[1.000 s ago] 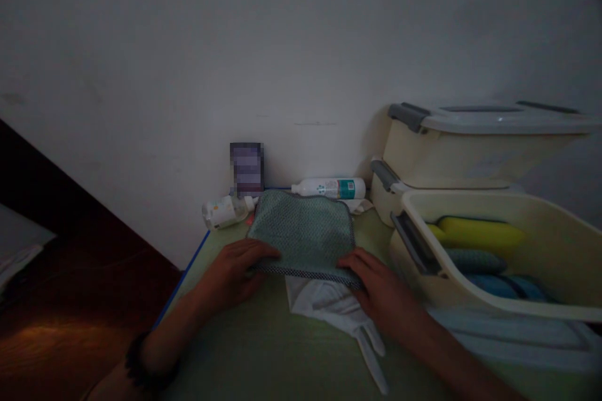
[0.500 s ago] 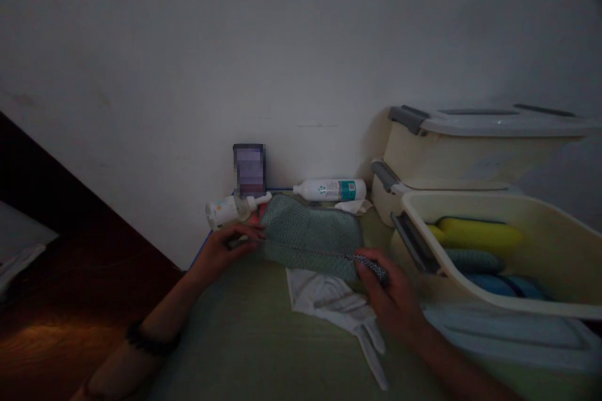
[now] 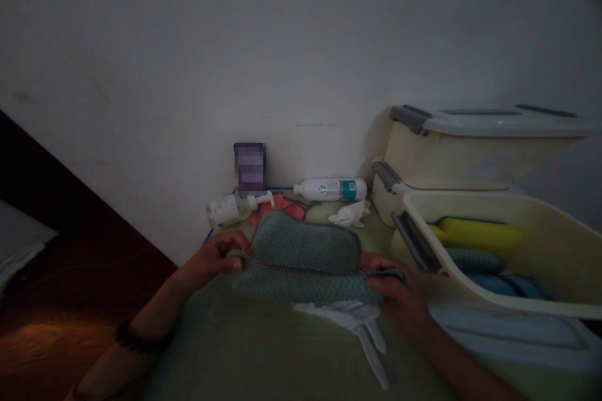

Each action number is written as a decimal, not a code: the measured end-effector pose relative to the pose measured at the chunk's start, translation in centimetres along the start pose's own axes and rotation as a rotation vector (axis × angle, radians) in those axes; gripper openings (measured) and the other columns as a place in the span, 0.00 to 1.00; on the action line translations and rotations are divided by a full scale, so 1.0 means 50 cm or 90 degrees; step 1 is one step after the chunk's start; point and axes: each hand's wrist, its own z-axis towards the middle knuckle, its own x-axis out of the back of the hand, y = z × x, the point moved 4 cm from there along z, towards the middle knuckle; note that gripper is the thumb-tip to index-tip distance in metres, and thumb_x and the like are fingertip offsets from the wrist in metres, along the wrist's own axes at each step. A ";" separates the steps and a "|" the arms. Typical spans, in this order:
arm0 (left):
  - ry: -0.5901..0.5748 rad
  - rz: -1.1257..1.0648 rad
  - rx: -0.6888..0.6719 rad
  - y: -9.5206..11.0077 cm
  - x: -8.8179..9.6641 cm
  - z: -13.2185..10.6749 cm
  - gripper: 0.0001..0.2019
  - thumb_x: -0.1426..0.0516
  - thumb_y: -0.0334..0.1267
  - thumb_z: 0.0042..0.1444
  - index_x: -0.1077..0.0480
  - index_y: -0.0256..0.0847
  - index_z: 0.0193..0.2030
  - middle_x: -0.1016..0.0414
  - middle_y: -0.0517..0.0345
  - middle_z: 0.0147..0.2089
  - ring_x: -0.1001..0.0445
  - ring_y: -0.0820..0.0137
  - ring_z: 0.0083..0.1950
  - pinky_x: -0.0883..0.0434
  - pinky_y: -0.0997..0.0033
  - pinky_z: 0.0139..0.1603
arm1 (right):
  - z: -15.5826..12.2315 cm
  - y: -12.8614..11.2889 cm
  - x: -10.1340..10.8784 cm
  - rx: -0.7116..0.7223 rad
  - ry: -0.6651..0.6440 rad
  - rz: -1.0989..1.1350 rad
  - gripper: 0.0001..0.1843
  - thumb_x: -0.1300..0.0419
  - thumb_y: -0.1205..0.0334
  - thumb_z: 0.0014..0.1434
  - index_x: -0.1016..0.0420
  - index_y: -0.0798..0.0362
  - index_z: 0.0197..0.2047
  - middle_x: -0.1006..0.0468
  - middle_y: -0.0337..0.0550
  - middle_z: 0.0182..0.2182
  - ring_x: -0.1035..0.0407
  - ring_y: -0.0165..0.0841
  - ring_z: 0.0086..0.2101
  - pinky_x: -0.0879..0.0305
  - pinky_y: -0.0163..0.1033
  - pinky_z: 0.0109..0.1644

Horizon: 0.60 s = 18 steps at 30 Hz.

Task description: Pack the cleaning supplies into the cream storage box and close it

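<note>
A grey-green woven cloth (image 3: 305, 247) is stretched between my hands, folded over, with a black-and-white edge running across its front. My left hand (image 3: 219, 257) pinches the left end of that edge. At the right end, my right hand (image 3: 397, 291) is closed on the cloth, thumb over the edge. Beneath the cloth's near side lies a white glove (image 3: 362, 322), partly covered. Behind it, a red patterned cloth or print (image 3: 286, 208) shows on the table, and a crumpled white piece (image 3: 350, 213) lies to its right.
A pump bottle (image 3: 230, 210) lies at the back left, below a phone-like device (image 3: 251, 169) against the wall. A white bottle (image 3: 332, 189) lies at the back. On the right stand stacked cream bins (image 3: 470, 156); the open front bin (image 3: 475, 301) holds yellow, green and blue rolls.
My left hand has taken hold of the cloth's edge. The cloth has come nearer and is pulled straighter, covering more of the glove and uncovering the red patterned thing behind.
</note>
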 end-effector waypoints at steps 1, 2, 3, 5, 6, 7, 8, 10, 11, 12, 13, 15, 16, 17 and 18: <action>-0.047 -0.002 0.009 0.003 -0.004 -0.002 0.23 0.35 0.60 0.36 0.32 0.41 0.26 0.26 0.60 0.24 0.28 0.70 0.26 0.30 0.70 0.28 | 0.000 0.009 0.005 -0.016 0.017 -0.005 0.11 0.44 0.54 0.47 0.36 0.51 0.20 0.36 0.39 0.20 0.39 0.33 0.24 0.39 0.37 0.26; -0.101 0.006 0.014 0.006 -0.010 -0.003 0.23 0.34 0.58 0.35 0.31 0.41 0.27 0.23 0.57 0.29 0.25 0.66 0.30 0.28 0.67 0.33 | 0.000 0.018 0.011 -0.027 0.034 -0.010 0.11 0.44 0.54 0.47 0.34 0.51 0.21 0.34 0.40 0.21 0.37 0.34 0.24 0.39 0.37 0.26; -0.154 0.029 0.012 0.009 -0.015 -0.005 0.22 0.34 0.56 0.37 0.29 0.41 0.30 0.21 0.53 0.35 0.23 0.62 0.38 0.27 0.63 0.39 | -0.002 0.025 0.015 -0.034 0.049 -0.013 0.10 0.44 0.54 0.47 0.32 0.51 0.23 0.32 0.40 0.22 0.36 0.35 0.25 0.38 0.38 0.26; -0.245 0.109 -0.017 0.016 -0.026 -0.009 0.20 0.34 0.52 0.41 0.27 0.43 0.37 0.24 0.48 0.50 0.27 0.58 0.53 0.32 0.55 0.53 | -0.006 0.034 0.026 -0.042 0.075 -0.018 0.08 0.44 0.55 0.47 0.29 0.51 0.26 0.29 0.42 0.23 0.34 0.37 0.26 0.37 0.39 0.27; -0.277 0.155 -0.038 0.019 -0.030 -0.010 0.20 0.34 0.50 0.43 0.28 0.44 0.41 0.28 0.48 0.56 0.32 0.58 0.58 0.36 0.53 0.58 | -0.009 0.037 0.031 -0.045 0.086 -0.020 0.08 0.44 0.55 0.47 0.28 0.51 0.26 0.28 0.42 0.24 0.33 0.38 0.26 0.36 0.40 0.27; -0.297 0.197 -0.059 0.022 -0.034 -0.011 0.21 0.34 0.48 0.44 0.29 0.45 0.44 0.32 0.47 0.60 0.35 0.58 0.62 0.38 0.53 0.60 | -0.012 0.038 0.035 -0.048 0.093 -0.022 0.08 0.43 0.55 0.46 0.28 0.50 0.27 0.27 0.43 0.24 0.32 0.39 0.27 0.36 0.41 0.27; -0.309 0.227 -0.075 0.025 -0.037 -0.012 0.23 0.33 0.47 0.43 0.30 0.46 0.46 0.35 0.47 0.62 0.37 0.58 0.63 0.40 0.52 0.61 | -0.016 0.039 0.039 -0.050 0.097 -0.018 0.08 0.42 0.55 0.46 0.27 0.50 0.27 0.26 0.44 0.25 0.31 0.39 0.27 0.35 0.41 0.27; -0.328 0.256 -0.098 0.032 -0.044 -0.014 0.24 0.32 0.44 0.41 0.30 0.46 0.47 0.37 0.47 0.64 0.40 0.58 0.65 0.40 0.53 0.62 | -0.023 0.037 0.041 -0.049 0.092 0.002 0.08 0.41 0.56 0.44 0.26 0.49 0.27 0.24 0.44 0.26 0.30 0.40 0.28 0.34 0.42 0.27; -0.333 0.263 -0.103 0.035 -0.047 -0.015 0.21 0.33 0.43 0.43 0.29 0.46 0.45 0.37 0.48 0.63 0.40 0.59 0.65 0.41 0.54 0.62 | -0.026 0.036 0.040 -0.047 0.085 0.014 0.07 0.40 0.57 0.43 0.25 0.49 0.27 0.23 0.44 0.27 0.30 0.40 0.27 0.34 0.42 0.28; -0.332 0.265 -0.104 0.038 -0.049 -0.016 0.18 0.34 0.41 0.44 0.28 0.45 0.44 0.35 0.49 0.62 0.40 0.59 0.64 0.40 0.54 0.63 | -0.028 0.035 0.038 -0.045 0.077 0.024 0.06 0.39 0.57 0.42 0.25 0.49 0.26 0.23 0.43 0.26 0.30 0.39 0.26 0.34 0.42 0.27; -0.321 0.257 -0.091 0.039 -0.048 -0.016 0.16 0.35 0.40 0.46 0.27 0.45 0.43 0.32 0.50 0.60 0.38 0.59 0.63 0.40 0.55 0.62 | -0.029 0.034 0.035 -0.041 0.066 0.031 0.06 0.38 0.58 0.41 0.25 0.49 0.25 0.23 0.42 0.24 0.30 0.38 0.25 0.34 0.41 0.27; -0.261 0.224 -0.043 0.034 -0.039 -0.017 0.15 0.37 0.40 0.48 0.27 0.44 0.45 0.26 0.51 0.53 0.30 0.59 0.56 0.34 0.56 0.57 | -0.029 0.033 0.029 -0.034 0.045 0.028 0.05 0.38 0.58 0.41 0.26 0.49 0.24 0.25 0.39 0.22 0.31 0.36 0.24 0.34 0.41 0.27; -0.227 0.205 -0.019 0.028 -0.032 -0.018 0.16 0.38 0.42 0.49 0.28 0.43 0.46 0.23 0.52 0.49 0.26 0.59 0.51 0.29 0.58 0.52 | -0.029 0.034 0.027 -0.030 0.037 0.025 0.05 0.38 0.59 0.41 0.26 0.50 0.24 0.25 0.39 0.22 0.31 0.36 0.24 0.34 0.40 0.28; -0.172 0.190 0.000 0.022 -0.021 -0.020 0.16 0.40 0.45 0.50 0.28 0.43 0.45 0.22 0.53 0.43 0.24 0.60 0.44 0.26 0.59 0.45 | -0.028 0.036 0.027 -0.028 0.034 0.020 0.04 0.38 0.59 0.41 0.26 0.50 0.24 0.25 0.38 0.22 0.31 0.36 0.24 0.34 0.40 0.28; -0.113 0.192 0.005 0.016 -0.010 -0.022 0.16 0.41 0.49 0.51 0.28 0.42 0.42 0.22 0.54 0.37 0.23 0.61 0.38 0.25 0.61 0.38 | -0.028 0.038 0.028 -0.030 0.037 0.014 0.04 0.37 0.60 0.41 0.25 0.50 0.25 0.25 0.38 0.23 0.30 0.36 0.25 0.34 0.40 0.29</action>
